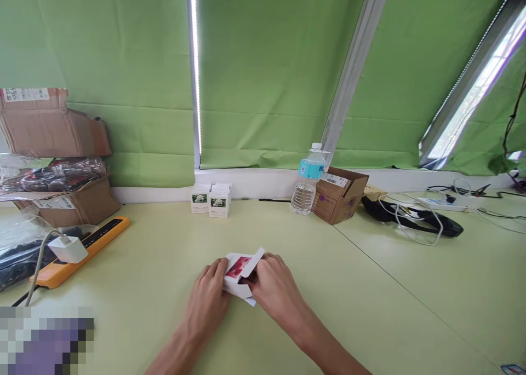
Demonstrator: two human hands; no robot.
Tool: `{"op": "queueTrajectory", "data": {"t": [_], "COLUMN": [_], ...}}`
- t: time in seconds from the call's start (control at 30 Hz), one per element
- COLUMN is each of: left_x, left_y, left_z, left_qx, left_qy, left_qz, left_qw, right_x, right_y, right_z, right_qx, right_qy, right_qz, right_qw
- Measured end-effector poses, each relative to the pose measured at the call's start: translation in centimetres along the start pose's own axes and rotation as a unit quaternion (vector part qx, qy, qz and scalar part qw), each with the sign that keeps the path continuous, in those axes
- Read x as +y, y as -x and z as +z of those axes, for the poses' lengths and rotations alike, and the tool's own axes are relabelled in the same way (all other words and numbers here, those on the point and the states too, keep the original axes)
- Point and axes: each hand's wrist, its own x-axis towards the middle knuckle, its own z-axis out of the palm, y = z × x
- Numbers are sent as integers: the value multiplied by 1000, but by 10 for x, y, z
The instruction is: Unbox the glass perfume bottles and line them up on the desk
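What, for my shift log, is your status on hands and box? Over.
Left hand holding white box. Right hand at its open end. Bottle farther back, not blocking.

1 open white box lower centre of frame; 2 small flower boxes face front mid-frame, count behind unclear. 1 water bottle right of centre; brown cartons: 2 left, 1 right of centre. Power strips: 1 orange strip left, 1 white strip right; 1 charger left.

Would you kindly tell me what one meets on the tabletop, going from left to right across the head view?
Orange power strip, left hand, white box with pink picture, right hand, water bottle, small brown carton, black curved object.
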Motion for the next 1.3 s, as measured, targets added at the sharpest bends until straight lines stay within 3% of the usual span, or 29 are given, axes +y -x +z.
{"op": "queueTrajectory", "data": {"t": [0.2,0.53,0.8,1.0,1.13,1.3], "left_x": [-8,-10,-17,-21,-23,-26], "left_y": [0,0,2,1,-4,-11], "left_z": [-1,4,8,7,5,-2], "left_qx": [-25,1,30,36,37,34], "left_qy": [-129,-232,-275,-289,-277,-259], "left_qz": [-39,-21,22,34,42,42], "left_qw": [991,972,961,956,959,964], "right_x": [-4,-1,6,8,13,20], "right_y": [-7,-11,-14,-14,-18,-21], "right_z": [24,35,42,51,49,28], "right_qx": [3,74,104,112,104,118], "right_qy": [-38,-125,-145,-101,-111,-134], "right_qz": [60,22,-12,8,-2,8], "right_qw": [997,989,984,988,988,984]}}
